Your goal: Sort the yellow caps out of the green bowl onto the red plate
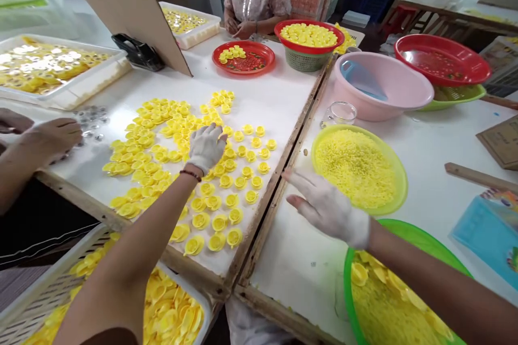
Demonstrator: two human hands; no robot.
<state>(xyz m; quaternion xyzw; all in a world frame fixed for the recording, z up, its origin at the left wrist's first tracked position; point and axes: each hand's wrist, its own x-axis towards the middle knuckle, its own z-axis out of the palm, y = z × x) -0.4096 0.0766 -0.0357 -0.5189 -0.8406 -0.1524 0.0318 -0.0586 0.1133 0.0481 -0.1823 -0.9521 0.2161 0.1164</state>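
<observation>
Left fingers (212, 137) spread over yellow caps (232, 200), right fingers (301, 186) wide beside lime bowl (399, 183) of yellow granules (354, 167)

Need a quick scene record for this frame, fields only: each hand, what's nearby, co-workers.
left hand: white-gloved, dark bracelet, over yellow plastic caps spread on a white table; contact unclear
right hand: white-gloved, open, beside a lime-green bowl of small yellow pellets
below right hand: green basin of yellow pieces
co-worker hand: at left, near clear discs
farther: red plate, pink basin
</observation>
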